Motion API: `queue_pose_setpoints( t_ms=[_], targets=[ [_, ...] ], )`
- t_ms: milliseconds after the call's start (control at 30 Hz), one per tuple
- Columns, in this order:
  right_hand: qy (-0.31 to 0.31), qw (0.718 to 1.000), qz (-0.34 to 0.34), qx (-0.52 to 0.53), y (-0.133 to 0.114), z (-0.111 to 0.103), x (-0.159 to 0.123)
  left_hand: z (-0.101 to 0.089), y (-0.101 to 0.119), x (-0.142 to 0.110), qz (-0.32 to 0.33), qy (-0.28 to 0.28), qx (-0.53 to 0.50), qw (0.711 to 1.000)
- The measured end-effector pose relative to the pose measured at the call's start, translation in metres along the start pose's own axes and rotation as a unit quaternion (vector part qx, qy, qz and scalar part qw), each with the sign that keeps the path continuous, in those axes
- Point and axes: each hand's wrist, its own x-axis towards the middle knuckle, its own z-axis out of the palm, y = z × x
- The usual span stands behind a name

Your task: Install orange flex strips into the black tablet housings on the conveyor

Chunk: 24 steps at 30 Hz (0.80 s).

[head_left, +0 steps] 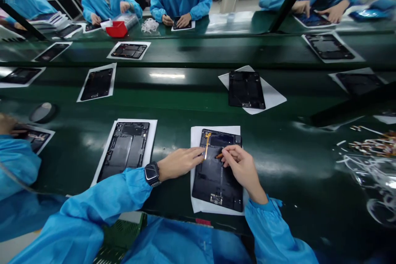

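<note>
The right hand [243, 167] pinched an orange piece [219, 155]; the left hand [181, 162], fingers extended, lay beside the yellow ribbon [207, 147]. The ribbon seemed light, bendy, best held by its edges.

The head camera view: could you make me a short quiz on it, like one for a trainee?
1. True or false: the black panel beneath the right hand lies on a white sheet.
2. Who pinches the small orange item? A) left hand B) right hand C) neither
3. Fill in: the watch is worn on the ___.

Key: 1. true; 2. B; 3. left wrist
</note>
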Motion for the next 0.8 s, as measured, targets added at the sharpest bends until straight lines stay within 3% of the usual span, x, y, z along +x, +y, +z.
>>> queue_pose_setpoints(
  t_ms=[300, 567, 800],
  targets=[
    [-0.006, 1.0, -0.001, -0.005, -0.001, 0.0, 0.0, -0.008, 0.002, 0.004, -0.009, 0.018, -0.041, 0.999],
    [-0.008, 1.0, 0.001, 0.005, -0.002, 0.0, 0.0, -0.014, 0.0, 0.008, -0.039, 0.068, -0.107, 0.991],
    [-0.011, 1.0, -0.004, -0.005, 0.002, -0.001, 0.0, -0.002, 0.011, 0.004, -0.008, -0.007, 0.016, 1.0]
  ],
)
